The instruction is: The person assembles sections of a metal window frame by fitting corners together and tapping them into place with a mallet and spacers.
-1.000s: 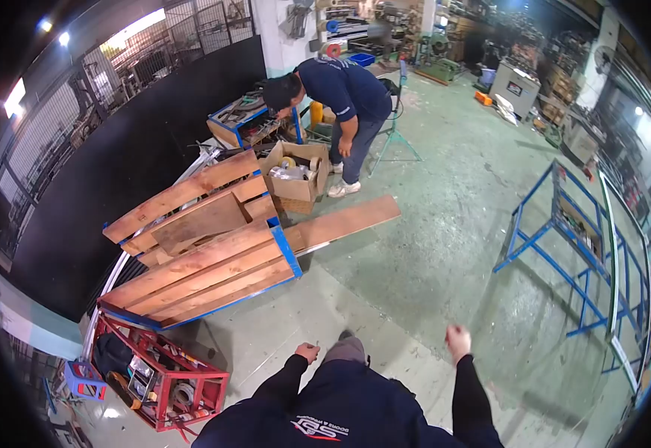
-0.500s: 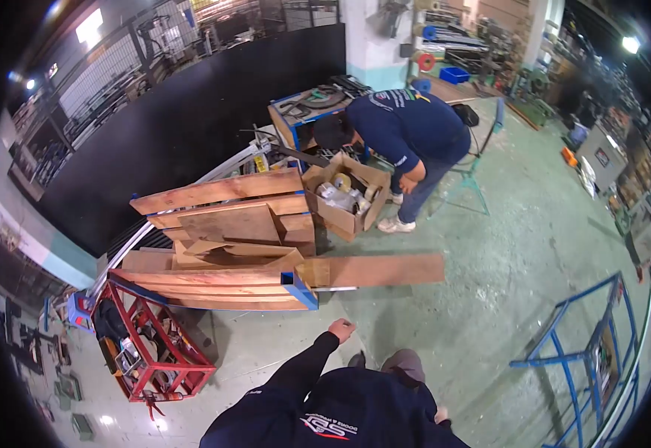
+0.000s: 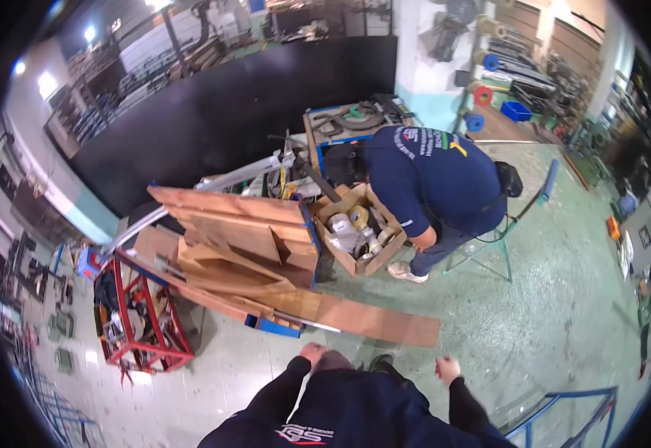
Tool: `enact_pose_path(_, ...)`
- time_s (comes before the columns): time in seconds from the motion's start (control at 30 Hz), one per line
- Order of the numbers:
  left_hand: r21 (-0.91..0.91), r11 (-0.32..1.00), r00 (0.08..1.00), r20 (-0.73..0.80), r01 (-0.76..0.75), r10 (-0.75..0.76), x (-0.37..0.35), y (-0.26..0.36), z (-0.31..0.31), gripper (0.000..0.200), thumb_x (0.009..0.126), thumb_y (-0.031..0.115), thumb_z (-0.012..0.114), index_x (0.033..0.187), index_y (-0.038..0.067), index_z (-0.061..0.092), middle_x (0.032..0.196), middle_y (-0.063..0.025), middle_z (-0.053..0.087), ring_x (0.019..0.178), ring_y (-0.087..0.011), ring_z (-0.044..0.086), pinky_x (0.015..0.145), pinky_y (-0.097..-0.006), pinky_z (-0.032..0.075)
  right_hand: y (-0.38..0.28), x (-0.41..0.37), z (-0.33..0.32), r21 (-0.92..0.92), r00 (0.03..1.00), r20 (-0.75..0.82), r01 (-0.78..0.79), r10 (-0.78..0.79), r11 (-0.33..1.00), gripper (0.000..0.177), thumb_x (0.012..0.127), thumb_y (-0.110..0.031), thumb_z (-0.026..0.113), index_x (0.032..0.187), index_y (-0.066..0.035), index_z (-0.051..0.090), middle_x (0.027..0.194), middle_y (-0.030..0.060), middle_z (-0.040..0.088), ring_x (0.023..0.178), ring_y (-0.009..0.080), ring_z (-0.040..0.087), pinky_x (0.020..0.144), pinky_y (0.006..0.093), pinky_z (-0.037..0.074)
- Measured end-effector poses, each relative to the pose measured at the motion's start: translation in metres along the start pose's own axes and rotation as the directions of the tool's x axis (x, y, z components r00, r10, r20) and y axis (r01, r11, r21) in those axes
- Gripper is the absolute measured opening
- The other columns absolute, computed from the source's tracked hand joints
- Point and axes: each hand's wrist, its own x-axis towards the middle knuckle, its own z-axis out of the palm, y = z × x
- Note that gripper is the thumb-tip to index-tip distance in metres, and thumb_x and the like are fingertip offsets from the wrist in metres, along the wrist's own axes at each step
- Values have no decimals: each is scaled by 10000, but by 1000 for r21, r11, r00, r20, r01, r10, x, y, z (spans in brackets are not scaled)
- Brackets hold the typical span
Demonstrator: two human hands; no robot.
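Observation:
My left hand (image 3: 313,352) is low in the view, beside my leg and just below the wooden bench; its fingers are too small to read. Out to the right, my right hand (image 3: 448,369) hangs over the green floor with its fingers curled in. Neither hand touches the bench (image 3: 236,201), which has wooden slats and a blue metal frame. Boards and an opened cardboard piece (image 3: 228,272) lie on it. A long brown board (image 3: 377,321) sticks out from its right end. Beyond it stands an open cardboard box (image 3: 351,263) holding tape rolls and plastic-wrapped items.
A person in a dark blue shirt (image 3: 437,175) bends over beside the box. A red metal frame cart (image 3: 180,358) with tools stands at the left. Behind is a small workbench (image 3: 318,142). A green stand (image 3: 506,257) is at the right, a blue frame (image 3: 564,396) lower right.
The view has shifted, and the bench and its boards appear turned and nearer my body. My left hand has drawn back towards my leg. My right hand has come out further to the right.

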Motion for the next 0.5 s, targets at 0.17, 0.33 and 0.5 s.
enact_pose_path(0.17,-583,800,932,-195,142,-307,-16,84,-10,453,874,338,725,1115,-41,667,908,-157,748,820,-225,728,762,-340,568,-181,137,-55,-520,962,-54,201,-267,830,327,839,-344,646,855,-24,715,668,113,667,612,221,660,579,373,523)
enact_pose_path(0.33,-353,859,816,-319,370,-482,-13,42,-15,589,855,451,708,1199,-22,641,1125,-269,693,1100,-415,657,965,-438,517,-313,149,21,134,941,49,325,-334,936,300,945,-290,631,991,-2,702,708,48,655,620,126,616,542,308,480)
enact_pose_path(0.5,-859,448,87,-441,247,-893,22,-60,-51,639,973,486,553,1228,-98,523,1202,-367,605,1142,-497,600,984,-522,475,-292,135,113,-174,912,259,368,-318,913,322,935,-288,649,1104,-18,697,756,14,651,615,104,605,494,269,444)
